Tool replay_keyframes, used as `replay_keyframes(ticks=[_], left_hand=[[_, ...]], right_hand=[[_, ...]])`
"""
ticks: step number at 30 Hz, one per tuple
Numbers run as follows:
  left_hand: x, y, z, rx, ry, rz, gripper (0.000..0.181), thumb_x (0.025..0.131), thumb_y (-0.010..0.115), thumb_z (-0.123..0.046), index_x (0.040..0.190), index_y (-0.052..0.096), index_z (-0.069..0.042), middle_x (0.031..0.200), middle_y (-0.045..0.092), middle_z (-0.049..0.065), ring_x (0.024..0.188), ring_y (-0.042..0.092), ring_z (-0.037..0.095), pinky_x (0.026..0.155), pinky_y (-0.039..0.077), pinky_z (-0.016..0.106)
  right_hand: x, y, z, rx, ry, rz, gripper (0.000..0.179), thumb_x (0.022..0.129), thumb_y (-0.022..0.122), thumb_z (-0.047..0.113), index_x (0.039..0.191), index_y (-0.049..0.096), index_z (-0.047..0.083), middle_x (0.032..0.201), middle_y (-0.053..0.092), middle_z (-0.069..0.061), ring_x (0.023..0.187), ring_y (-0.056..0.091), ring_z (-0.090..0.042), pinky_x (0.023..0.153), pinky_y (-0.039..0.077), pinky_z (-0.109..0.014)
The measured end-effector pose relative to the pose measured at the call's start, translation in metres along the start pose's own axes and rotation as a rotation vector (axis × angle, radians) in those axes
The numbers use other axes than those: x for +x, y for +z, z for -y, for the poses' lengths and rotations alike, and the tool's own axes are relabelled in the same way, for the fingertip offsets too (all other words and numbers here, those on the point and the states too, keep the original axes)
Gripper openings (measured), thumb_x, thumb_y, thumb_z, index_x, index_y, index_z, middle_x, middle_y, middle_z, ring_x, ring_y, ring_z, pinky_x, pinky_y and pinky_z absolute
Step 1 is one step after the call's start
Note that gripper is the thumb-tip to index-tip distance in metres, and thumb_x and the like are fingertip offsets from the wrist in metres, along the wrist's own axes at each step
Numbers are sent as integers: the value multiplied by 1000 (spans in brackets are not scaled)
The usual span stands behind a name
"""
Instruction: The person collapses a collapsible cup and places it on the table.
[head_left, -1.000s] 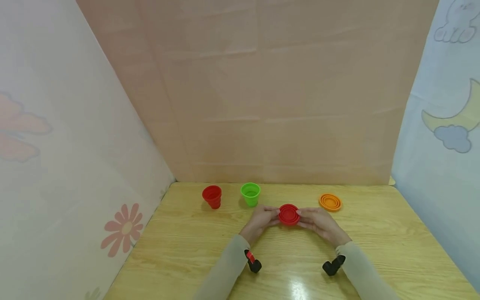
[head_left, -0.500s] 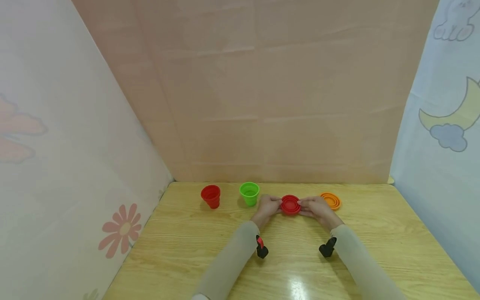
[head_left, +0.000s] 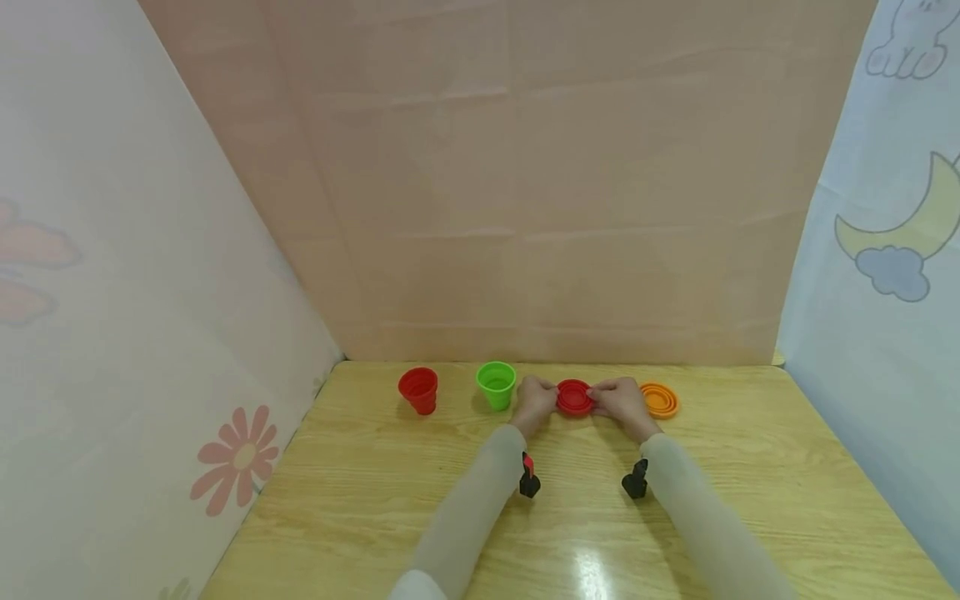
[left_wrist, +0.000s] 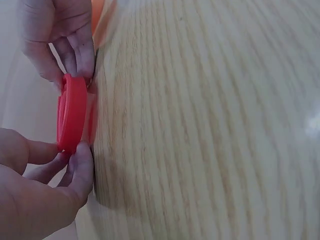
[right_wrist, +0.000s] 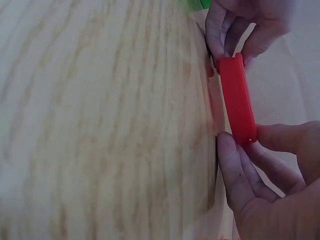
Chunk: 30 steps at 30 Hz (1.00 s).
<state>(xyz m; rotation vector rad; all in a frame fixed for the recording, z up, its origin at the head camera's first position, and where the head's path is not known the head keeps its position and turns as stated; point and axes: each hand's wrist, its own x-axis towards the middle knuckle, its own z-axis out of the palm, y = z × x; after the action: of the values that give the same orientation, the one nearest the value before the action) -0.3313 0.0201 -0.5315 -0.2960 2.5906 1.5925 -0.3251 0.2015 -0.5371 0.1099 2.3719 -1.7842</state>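
Between both hands is a flattened red collapsible cup (head_left: 574,398), its nested rings facing up in the head view. My left hand (head_left: 535,403) pinches its left rim between thumb and fingers. On the opposite rim, my right hand (head_left: 621,404) pinches it the same way. Both wrist views show the red collapsible cup (left_wrist: 73,112) edge-on, just above the wooden surface, with fingertips under it; whether it touches the table I cannot tell. Close by the left hand stands an expanded green cup (head_left: 497,385). A flattened orange collapsible cup (head_left: 659,401) lies just right of the right hand.
An expanded red cup (head_left: 420,390) stands farther left on the wooden table (head_left: 360,483). Behind the row of cups, a beige cloth backdrop (head_left: 555,250) meets the table's far edge. Patterned cloth walls flank both sides.
Both hands have carried the flattened red cup away from the body, toward the table's far side, and slightly left over the last half second. The other cups stay in place.
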Motion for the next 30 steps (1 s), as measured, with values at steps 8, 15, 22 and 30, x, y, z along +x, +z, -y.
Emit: replay_keyframes(ticks=[8, 15, 22, 30], left_hand=[[7, 4, 0, 123, 4, -10, 16, 97, 65, -11, 92, 80, -7, 81, 72, 1, 69, 60, 11, 59, 49, 25], [2, 3, -1, 219, 2, -57, 16, 93, 68, -12, 97, 83, -13, 99, 81, 1, 90, 72, 14, 76, 61, 32], [4, 4, 8, 143, 59, -19, 16, 97, 68, -14, 87, 80, -9, 78, 73, -3, 72, 60, 8, 64, 52, 25], [-18, 3, 1, 186, 86, -4, 26, 94, 63, -13, 71, 52, -6, 94, 58, 20, 74, 52, 30, 60, 44, 35]], right_hand=[[3, 4, -2, -49, 27, -75, 26, 97, 68, 3, 116, 73, -13, 113, 75, -29, 73, 75, -10, 69, 65, -26], [5, 6, -3, -55, 28, -90, 25, 98, 67, 3, 115, 74, -13, 110, 77, -29, 68, 74, -9, 66, 65, -25], [5, 4, -4, -73, 30, -103, 26, 97, 69, 7, 114, 75, -12, 107, 77, -27, 68, 74, -10, 66, 65, -25], [0, 5, 4, -218, 1, -143, 30, 96, 70, 19, 110, 76, -7, 98, 77, -17, 77, 65, -15, 66, 55, -25]])
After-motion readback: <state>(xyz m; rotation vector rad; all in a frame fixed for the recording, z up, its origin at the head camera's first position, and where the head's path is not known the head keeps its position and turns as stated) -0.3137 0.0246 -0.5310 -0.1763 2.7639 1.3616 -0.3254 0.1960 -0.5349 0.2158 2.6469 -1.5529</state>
